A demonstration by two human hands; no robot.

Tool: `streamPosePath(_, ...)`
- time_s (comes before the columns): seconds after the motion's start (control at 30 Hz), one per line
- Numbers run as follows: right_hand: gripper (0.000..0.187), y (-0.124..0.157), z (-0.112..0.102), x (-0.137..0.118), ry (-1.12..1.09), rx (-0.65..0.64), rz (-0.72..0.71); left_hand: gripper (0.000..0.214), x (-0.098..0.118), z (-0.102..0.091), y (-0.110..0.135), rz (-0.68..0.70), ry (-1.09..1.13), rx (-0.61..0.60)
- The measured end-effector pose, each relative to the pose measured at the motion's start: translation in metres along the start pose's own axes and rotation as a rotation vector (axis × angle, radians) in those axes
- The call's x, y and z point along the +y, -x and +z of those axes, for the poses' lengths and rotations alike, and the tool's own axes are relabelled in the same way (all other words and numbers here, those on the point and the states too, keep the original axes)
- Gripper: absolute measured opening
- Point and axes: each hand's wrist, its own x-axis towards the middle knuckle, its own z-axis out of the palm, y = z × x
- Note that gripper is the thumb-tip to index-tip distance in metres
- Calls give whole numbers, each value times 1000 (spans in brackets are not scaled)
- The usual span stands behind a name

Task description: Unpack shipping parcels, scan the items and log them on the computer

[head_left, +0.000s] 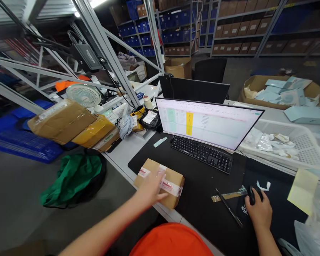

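Note:
My left hand point(151, 187) lies on top of a small taped cardboard box point(160, 181) at the near left edge of the desk, its fingers spread and slightly blurred. Over at the right, my right hand point(259, 208) curls over a black mouse point(253, 195) on the black desk mat point(200, 185). A black keyboard point(201, 153) sits in front of a monitor point(206, 122) showing a spreadsheet with a yellow column.
A black pen point(228, 207) and tape scraps lie beside the mouse. A white basket point(290, 145) of small packets stands right. Brown parcels point(69, 124), a small fan point(83, 95) and a green bag point(72, 177) are left. Shelving fills the background.

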Motion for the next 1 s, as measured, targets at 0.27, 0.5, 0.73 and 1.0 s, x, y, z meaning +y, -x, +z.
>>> streamPosePath(0.27,56,0,1,0,11,-7,-4,74,73,72,18,-148,-53,187)
streamPosePath(0.5,56,1,0,1,4,-23,-21,57,39,67,44,-64,64,263)
streamPosePath(0.73,61,-3,-18,-13,53,10,-15,44,9,49,72,-167,254,266)
streamPosePath(1.0,55,73,-55,-79,64,-441,-148,46,-9,23,69,-230,239,536)
